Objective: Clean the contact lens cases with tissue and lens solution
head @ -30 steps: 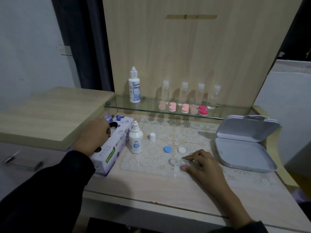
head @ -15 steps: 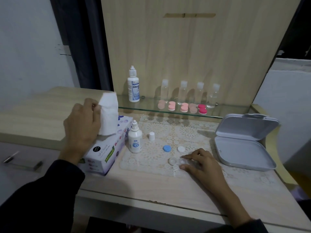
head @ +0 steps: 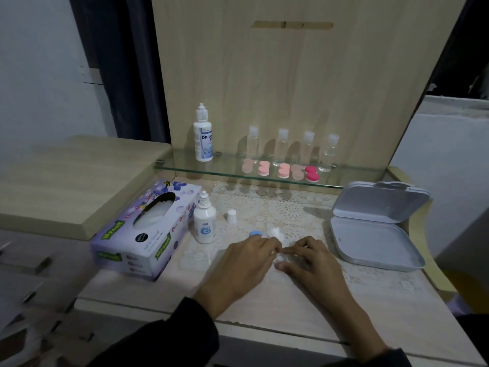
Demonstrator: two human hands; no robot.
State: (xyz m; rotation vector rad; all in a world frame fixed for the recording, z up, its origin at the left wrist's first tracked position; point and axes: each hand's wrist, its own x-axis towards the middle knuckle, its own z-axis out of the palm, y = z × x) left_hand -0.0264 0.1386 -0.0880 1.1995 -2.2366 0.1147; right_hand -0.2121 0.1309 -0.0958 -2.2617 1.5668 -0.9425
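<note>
The back panel (head: pixel 291 88) is pale matt wood grain, the shelf (head: pixel 227 168) clear glossy glass, the tissue box (head: pixel 148 234) printed card (with a slight sheen), the hinged case (head: pixel 375 242) smooth grey plastic.

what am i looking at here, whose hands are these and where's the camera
There is no machine here: a person works bare-handed, and the one camera sits on their head, looking down at the desk. The left hand pinches a white tissue. The right hand pinches a small clear lens case on the lace mat. Nearby are a blue cap, a tissue box, a small solution bottle with a white cap beside it, and an open grey box. On the glass shelf behind stand a larger bottle, four clear bottles and pink lens cases.
</note>
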